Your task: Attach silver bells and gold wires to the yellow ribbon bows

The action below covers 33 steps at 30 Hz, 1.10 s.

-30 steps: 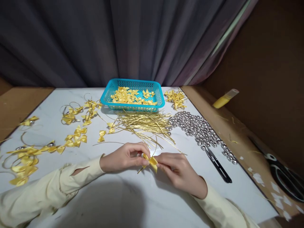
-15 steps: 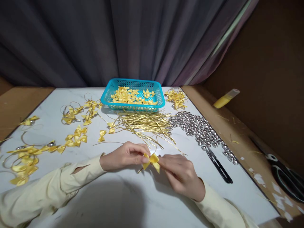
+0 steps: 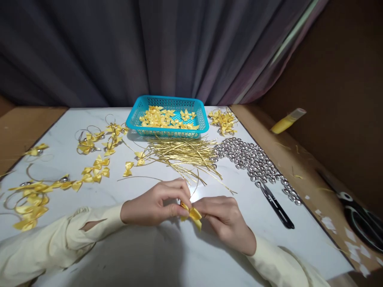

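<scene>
A small yellow ribbon bow (image 3: 193, 214) sat pinched between both hands just above the white surface (image 3: 155, 255), well in front of the blue basket (image 3: 167, 118). The left hand (image 3: 155, 203) had its grip clamped on the bow's left side, and the right hand (image 3: 226, 217) clamped its right. Between bow and basket lay the gold wire pile (image 3: 185, 155). Right of the basket spread silver beads (image 3: 254, 161), with black snips (image 3: 277, 205) nearer the hands.

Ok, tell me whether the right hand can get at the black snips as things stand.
Probably yes, once freed. The black snips lie on bare table just right of the right hand, nothing between them. But that hand and the left hand both pinch the yellow bow.
</scene>
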Motion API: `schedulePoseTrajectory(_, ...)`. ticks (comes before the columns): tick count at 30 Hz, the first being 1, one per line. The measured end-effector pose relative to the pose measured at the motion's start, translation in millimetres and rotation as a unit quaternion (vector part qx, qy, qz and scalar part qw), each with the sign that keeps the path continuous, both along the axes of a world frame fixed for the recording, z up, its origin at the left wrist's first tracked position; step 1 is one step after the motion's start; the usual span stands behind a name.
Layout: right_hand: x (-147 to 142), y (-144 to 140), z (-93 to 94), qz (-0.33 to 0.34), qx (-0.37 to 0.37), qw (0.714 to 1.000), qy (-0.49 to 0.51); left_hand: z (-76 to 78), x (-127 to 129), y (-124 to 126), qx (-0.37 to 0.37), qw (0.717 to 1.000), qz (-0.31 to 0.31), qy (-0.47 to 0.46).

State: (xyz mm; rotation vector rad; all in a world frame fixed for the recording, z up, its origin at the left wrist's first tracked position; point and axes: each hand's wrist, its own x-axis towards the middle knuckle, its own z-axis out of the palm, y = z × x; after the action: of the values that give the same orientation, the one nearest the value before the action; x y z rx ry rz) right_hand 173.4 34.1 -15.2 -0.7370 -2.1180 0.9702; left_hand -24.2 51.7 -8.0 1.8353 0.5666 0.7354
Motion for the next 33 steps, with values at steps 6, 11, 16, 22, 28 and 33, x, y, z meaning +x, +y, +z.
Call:
schedulePoseTrajectory(6,-1,-2,-3.2,-0.014,0.037,0.999,0.026,4.2,0,1,0.149,0.988,0.020,0.020)
schedulePoseTrajectory(11,-3,-2,-2.7,-0.015,0.042,0.999,0.026,4.8,0,1,0.210,0.977,0.010,0.025)
schedulePoseTrajectory(16,-4,-5,-0.6,-0.027,0.026,0.999,0.025,3.5,-1,1,0.248,0.968,0.015,0.039)
schedulePoseTrajectory(22,-5,-8,0.8,-0.040,0.016,0.999,0.027,3.4,0,-2,0.284,0.956,0.027,0.073)
schedulePoseTrajectory(28,0,-7,-3.9,-0.097,0.114,0.989,-0.003,10.7,-5,7,0.247,0.957,0.027,0.152)
schedulePoseTrajectory(33,6,-4,-10.8,-0.146,0.290,0.945,-0.047,25.6,-13,11,0.138,0.951,0.129,0.245)
